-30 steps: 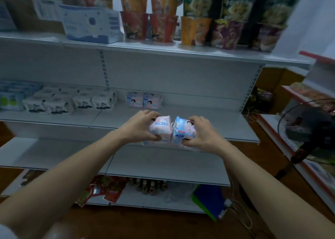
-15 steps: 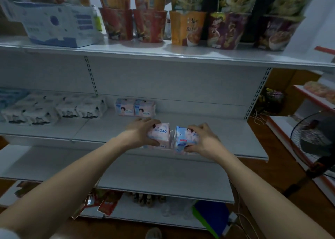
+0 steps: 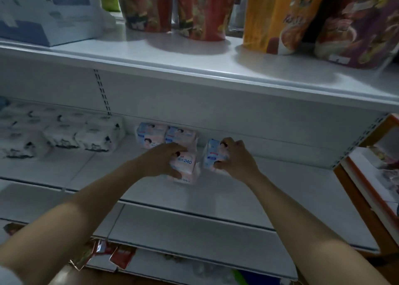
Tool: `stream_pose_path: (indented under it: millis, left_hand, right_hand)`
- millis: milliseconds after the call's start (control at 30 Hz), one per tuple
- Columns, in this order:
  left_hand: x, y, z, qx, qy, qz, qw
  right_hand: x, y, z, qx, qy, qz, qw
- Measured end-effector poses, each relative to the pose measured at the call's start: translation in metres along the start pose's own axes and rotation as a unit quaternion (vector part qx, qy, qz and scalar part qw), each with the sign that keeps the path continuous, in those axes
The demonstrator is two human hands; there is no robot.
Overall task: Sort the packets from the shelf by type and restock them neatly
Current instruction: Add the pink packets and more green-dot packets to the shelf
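Both hands are on the middle shelf (image 3: 280, 189) here. The left hand (image 3: 160, 160) grips a pink packet (image 3: 183, 161) marked 240, low over the shelf with another pink one under it. The right hand (image 3: 234, 158) pinches a blue packet (image 3: 212, 154) standing just beside it. Two matching packets (image 3: 165, 134) sit at the back edge, right behind them, with white tissue packs (image 3: 86, 133) further left.

Looking like a small shop: white metal gondola shelving (image 3: 216, 77) with slotted uprights, tall printed snack pouches (image 3: 200, 10) lining the top tier, wrapped white tissue packs (image 3: 95, 136) sitting in rows below.
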State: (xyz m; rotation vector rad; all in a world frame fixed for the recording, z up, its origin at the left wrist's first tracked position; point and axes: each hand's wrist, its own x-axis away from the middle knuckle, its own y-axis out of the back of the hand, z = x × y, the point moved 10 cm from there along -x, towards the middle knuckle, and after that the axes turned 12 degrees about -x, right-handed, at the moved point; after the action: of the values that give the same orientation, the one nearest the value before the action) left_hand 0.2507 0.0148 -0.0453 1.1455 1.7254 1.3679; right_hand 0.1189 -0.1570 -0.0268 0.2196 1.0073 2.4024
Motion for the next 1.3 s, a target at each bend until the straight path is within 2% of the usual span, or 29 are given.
stream_pose_path:
  millis: [300, 400, 467, 500, 567, 633, 667, 733, 800, 867, 933, 1000, 1100, 1200, 1300]
  left_hand:
    - [-0.01, -0.03, 0.033, 0.011, 0.031, 0.045, 0.998]
    - [-0.014, -0.036, 0.036, -0.014, 0.045, 0.059, 0.997]
    - [-0.014, -0.038, 0.039, -0.024, 0.058, 0.058, 0.996]
    - [-0.014, -0.039, 0.04, -0.029, 0.064, 0.055, 0.996]
    - [-0.012, -0.037, 0.038, -0.054, 0.075, 0.045, 0.995]
    - [-0.009, -0.039, 0.037, -0.082, 0.096, 0.035, 0.991]
    - [-0.004, -0.042, 0.039, -0.083, 0.122, 0.032, 0.989]
    - [0.008, -0.045, 0.042, -0.045, 0.183, -0.011, 0.982]
    - [0.026, -0.038, 0.042, 0.047, 0.239, -0.107, 0.964]
    - [0.048, -0.033, 0.045, 0.173, 0.29, -0.219, 0.916]
    - [0.066, -0.04, 0.047, 0.299, 0.326, -0.264, 0.857]
    - [0.072, -0.055, 0.044, 0.39, 0.325, -0.244, 0.827]
    - [0.072, -0.067, 0.042, 0.421, 0.303, -0.216, 0.827]
    - [0.072, -0.063, 0.058, 0.391, 0.293, -0.241, 0.839]
    - [0.082, -0.053, 0.089, 0.382, 0.292, -0.267, 0.835]
  right_hand:
    - [-0.078, -0.038, -0.011, 0.015, -0.01, -0.013, 1.0]
    - [-0.091, -0.049, -0.017, -0.005, -0.002, -0.001, 1.0]
    - [-0.094, -0.052, -0.019, 0.023, 0.007, 0.013, 1.0]
    - [-0.091, -0.048, -0.017, 0.06, 0.015, 0.008, 0.998]
    - [-0.078, -0.03, -0.007, 0.098, 0.054, -0.051, 0.992]
    - [-0.054, -0.013, 0.011, 0.012, 0.105, -0.102, 0.989]
    - [-0.043, -0.014, 0.017, -0.051, 0.114, -0.087, 0.988]
    - [-0.021, -0.036, 0.023, -0.122, 0.084, 0.018, 0.989]
    - [0.003, -0.069, 0.025, -0.148, 0.056, 0.128, 0.979]
    - [0.021, -0.095, 0.024, -0.178, 0.057, 0.18, 0.966]
    - [0.03, -0.11, 0.024, -0.192, 0.063, 0.179, 0.963]
    - [0.032, -0.121, 0.02, -0.216, 0.037, 0.164, 0.962]
    - [0.039, -0.137, 0.023, -0.275, 0.0, 0.152, 0.949]
    - [0.039, -0.155, 0.035, -0.316, -0.007, 0.132, 0.939]
    - [0.031, -0.175, 0.058, -0.315, -0.002, 0.105, 0.943]
